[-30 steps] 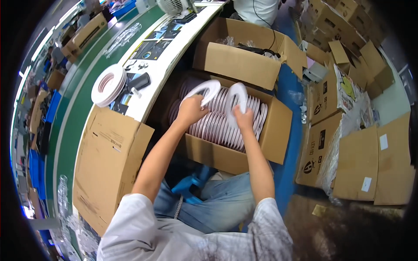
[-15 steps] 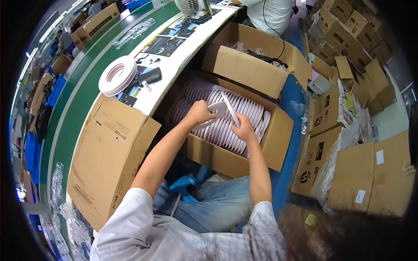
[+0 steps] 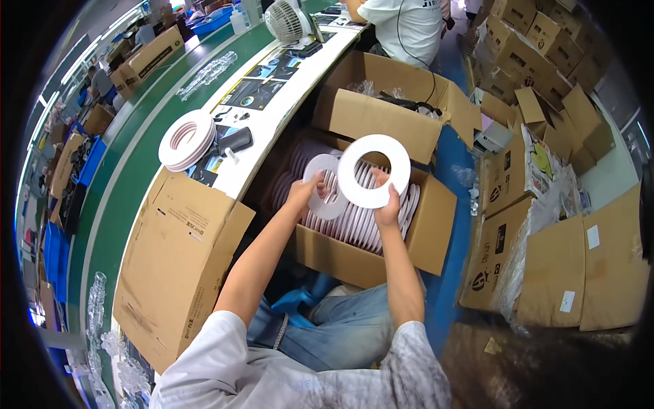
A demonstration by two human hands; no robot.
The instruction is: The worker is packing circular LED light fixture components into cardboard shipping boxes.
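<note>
My right hand (image 3: 385, 204) grips a flat white ring (image 3: 350, 172) by its lower edge, its broad face turned up toward me. Pinched in my left hand (image 3: 306, 193) is a second, greyer-looking flat ring (image 3: 330, 210), held by its left side. The two rings are side by side, their edges close together or overlapping. Both are above an open cardboard box (image 3: 340, 255) packed with rows of similar rings (image 3: 354, 229) standing on edge. To the left, a stack of pinkish-white rings (image 3: 170, 151) lies on the white bench edge.
A black device (image 3: 237, 140) lies beside the stack. A closed carton (image 3: 167, 252) stands at my left. Behind the ring box is another open box (image 3: 378, 119), and farther back sits a person (image 3: 409, 31). A fan (image 3: 284, 24) stands on the bench. Cartons (image 3: 504, 245) line the right.
The right-hand ring has turned from edge-on to face-on. My left hand has lowered slightly, and its ring has swung to show its face. Both hands still hold their rings.
</note>
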